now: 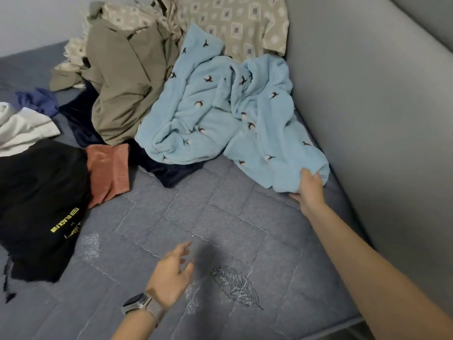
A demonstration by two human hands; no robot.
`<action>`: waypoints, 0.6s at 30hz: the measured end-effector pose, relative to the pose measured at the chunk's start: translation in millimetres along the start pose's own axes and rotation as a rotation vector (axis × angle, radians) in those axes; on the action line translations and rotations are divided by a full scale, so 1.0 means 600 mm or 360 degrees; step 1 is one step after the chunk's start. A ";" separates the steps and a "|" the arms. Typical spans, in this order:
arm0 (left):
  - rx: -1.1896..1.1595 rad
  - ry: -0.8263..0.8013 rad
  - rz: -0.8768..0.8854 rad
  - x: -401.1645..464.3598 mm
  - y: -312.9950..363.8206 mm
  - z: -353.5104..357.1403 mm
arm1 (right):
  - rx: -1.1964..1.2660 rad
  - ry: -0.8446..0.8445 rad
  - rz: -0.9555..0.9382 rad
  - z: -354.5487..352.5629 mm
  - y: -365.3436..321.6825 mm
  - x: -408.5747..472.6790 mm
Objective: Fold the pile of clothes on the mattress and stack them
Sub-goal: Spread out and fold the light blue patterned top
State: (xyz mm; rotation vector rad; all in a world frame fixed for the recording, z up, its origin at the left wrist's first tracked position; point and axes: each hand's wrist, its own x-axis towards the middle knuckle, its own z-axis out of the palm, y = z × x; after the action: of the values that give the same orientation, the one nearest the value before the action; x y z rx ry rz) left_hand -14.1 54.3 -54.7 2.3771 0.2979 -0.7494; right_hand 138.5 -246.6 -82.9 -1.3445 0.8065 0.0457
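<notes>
Grey quilted mattress (220, 229) fills the head view, stitched with leaf outlines, and a grey padded wall (367, 106) runs along its right edge. Unfolded clothes lie heaped across the far and left parts. Nearest the wall sits a crumpled light-blue fleece (208, 114) dotted with small dark motifs; its near corner reaches toward the camera, and the right hand (309, 190) grips that corner, fingers curled into the fabric with the thumb underneath, just beside the wall. Behind the fleece a beige patterned cloth (235, 23) leans against the wall. Left of the fleece an olive garment (127, 77) is piled high, with a dark navy piece (171, 173) spreading out from under both. A rust-coloured cloth (107, 170) lies beside the navy piece, touching a black shirt (39, 200) with yellow lettering at the left edge. Farther left are a white garment (22, 128) and a blue one (39, 99). The left hand (171, 273), a watch (139, 305) on its wrist, hovers over bare mattress with fingers spread and loose, holding nothing, well apart from the clothes.
</notes>
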 end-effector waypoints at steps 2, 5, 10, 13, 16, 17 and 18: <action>-0.0031 0.0018 -0.0013 -0.013 -0.004 -0.003 | 0.0220 -0.0144 0.0101 -0.005 -0.030 -0.055; -0.0120 0.0046 0.0004 -0.044 0.004 -0.014 | 0.0144 -0.0525 -0.0079 -0.016 -0.088 -0.151; -0.0642 -0.0005 0.0144 -0.133 0.059 -0.072 | 0.0082 -0.0740 -0.0168 -0.009 -0.182 -0.329; -0.0767 0.0050 0.0403 -0.199 0.087 -0.119 | 0.0139 -0.0577 -0.0038 0.017 -0.245 -0.450; -0.0859 0.0115 0.0660 -0.276 0.131 -0.175 | 0.0005 -0.0566 -0.0113 0.052 -0.287 -0.580; -0.0936 0.0109 0.0763 -0.300 0.144 -0.192 | 0.0017 -0.0592 -0.0137 0.066 -0.292 -0.623; -0.0957 0.0113 0.0819 -0.326 0.160 -0.207 | 0.0003 -0.0652 -0.0204 0.081 -0.293 -0.664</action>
State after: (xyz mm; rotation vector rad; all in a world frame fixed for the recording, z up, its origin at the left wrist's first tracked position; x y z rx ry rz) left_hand -81.9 51.2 186.9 1.7892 -0.0642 -0.2758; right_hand -48.3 -87.4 280.4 -1.3241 0.3744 0.2121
